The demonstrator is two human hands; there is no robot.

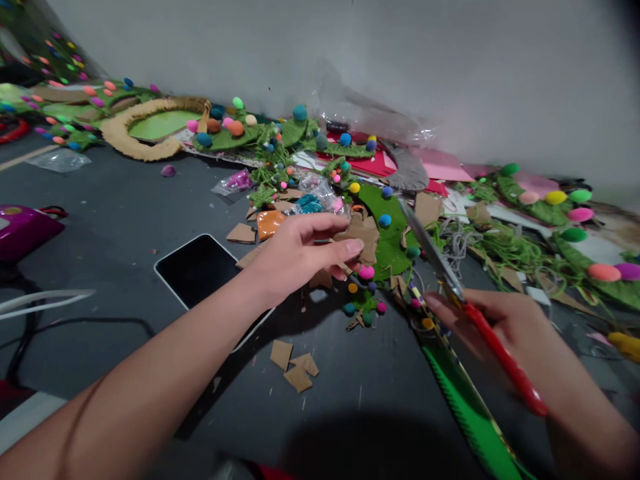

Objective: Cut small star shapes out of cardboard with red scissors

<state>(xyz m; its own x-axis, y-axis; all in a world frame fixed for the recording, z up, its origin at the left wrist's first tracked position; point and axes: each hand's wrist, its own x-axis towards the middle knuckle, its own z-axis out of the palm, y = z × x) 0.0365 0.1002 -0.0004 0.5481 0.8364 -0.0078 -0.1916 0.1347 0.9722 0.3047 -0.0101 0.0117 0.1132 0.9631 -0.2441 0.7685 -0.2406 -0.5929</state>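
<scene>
My left hand (300, 250) reaches over the middle of the table, thumb and fingers closed on a small star-like cardboard cutout (369, 237). Scissors (493, 347) with red handles are in my right hand (520, 327), their blades pointing up and left, apart from the cardboard. Just behind the cutout lies a green yarn-wrapped crescent (385, 233) with coloured pom-poms. Small cardboard scraps (299, 379) are on the table below my left hand. Under my left forearm rests a dark-screened phone or tablet (197, 267), partly covered.
Along the wall run more green pom-pom decorations (237, 137), a tan wrapped ring (125, 137), and red and pink sheets (443, 165). A green saw-toothed strip (465, 400) lies at the front right. A purple device (30, 230) and cables sit at left.
</scene>
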